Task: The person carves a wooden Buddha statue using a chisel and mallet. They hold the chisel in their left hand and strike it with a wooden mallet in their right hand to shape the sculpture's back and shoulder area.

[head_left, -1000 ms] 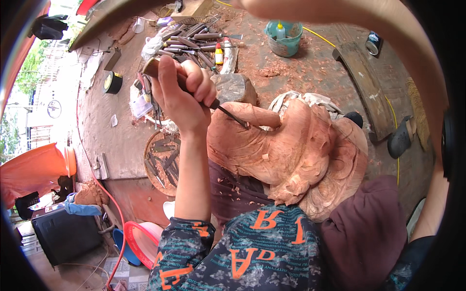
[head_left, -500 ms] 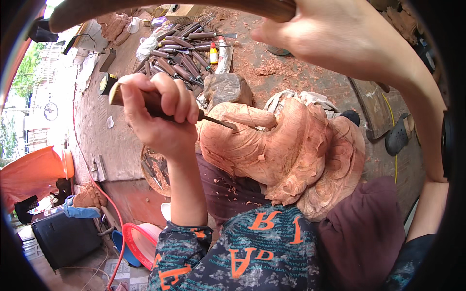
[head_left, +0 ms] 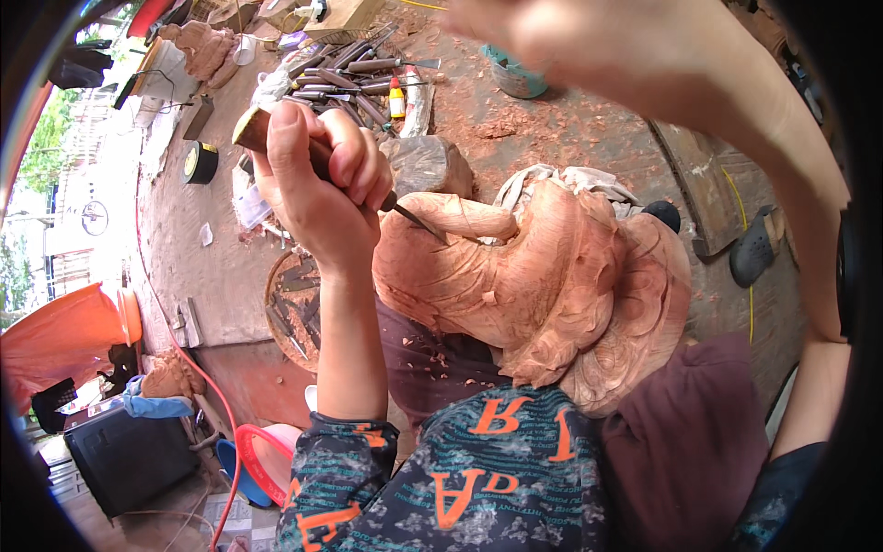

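My left hand [head_left: 324, 170] is closed around the brown wooden handle of a carving chisel [head_left: 390, 200]. Its narrow dark blade slants down to the right, and the tip meets a crease in the reddish wood carving [head_left: 515, 285]. That carving has flowing folds and lies in front of my maroon-clothed legs. High above it, my right hand [head_left: 543, 37] is blurred and cut off by the upper edge, so its fingers and anything in them are hidden. A cloth [head_left: 589, 179] is bunched behind the carving.
Beyond my left hand lie many wooden-handled chisels [head_left: 354, 78], a yellow bottle with a red cap [head_left: 396, 99] and a wood block [head_left: 428, 164]. A teal tub [head_left: 515, 74] stands farther back. A round tray [head_left: 276, 322] of dark pieces sits left of my forearm. Wood chips litter the bench.
My right hand has risen toward the upper edge, and the wooden mallet it gripped has left the view. My left hand sits slightly higher and farther right, the chisel steeper.
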`<state>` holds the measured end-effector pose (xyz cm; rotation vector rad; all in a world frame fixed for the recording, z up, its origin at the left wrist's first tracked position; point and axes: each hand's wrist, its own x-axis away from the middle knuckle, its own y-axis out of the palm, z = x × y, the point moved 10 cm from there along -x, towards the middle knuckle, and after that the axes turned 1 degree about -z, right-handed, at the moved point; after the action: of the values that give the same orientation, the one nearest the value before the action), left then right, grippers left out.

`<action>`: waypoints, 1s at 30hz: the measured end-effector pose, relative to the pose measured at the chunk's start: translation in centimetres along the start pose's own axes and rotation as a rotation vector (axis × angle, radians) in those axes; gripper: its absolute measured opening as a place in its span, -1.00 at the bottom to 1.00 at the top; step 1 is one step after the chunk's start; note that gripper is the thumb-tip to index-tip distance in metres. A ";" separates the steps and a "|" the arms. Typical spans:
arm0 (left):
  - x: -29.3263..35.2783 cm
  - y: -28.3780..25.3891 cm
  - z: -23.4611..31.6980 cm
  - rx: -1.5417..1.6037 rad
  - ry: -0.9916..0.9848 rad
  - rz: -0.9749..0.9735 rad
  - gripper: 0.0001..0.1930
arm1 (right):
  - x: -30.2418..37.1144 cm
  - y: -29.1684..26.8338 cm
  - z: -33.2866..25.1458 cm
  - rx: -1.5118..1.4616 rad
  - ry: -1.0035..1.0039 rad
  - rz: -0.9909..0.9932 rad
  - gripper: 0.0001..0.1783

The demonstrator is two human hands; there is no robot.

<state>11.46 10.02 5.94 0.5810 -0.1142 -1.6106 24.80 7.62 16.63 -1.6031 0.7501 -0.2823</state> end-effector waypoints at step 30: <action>0.9 -1.6 -0.3 0.045 0.041 0.065 -0.77 | -1.7 -0.2 -0.9 -0.033 0.187 -0.001 -0.63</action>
<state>10.09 9.44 4.78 0.6386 -0.1378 -1.5357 23.06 7.91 17.44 -1.6227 0.9014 -0.4269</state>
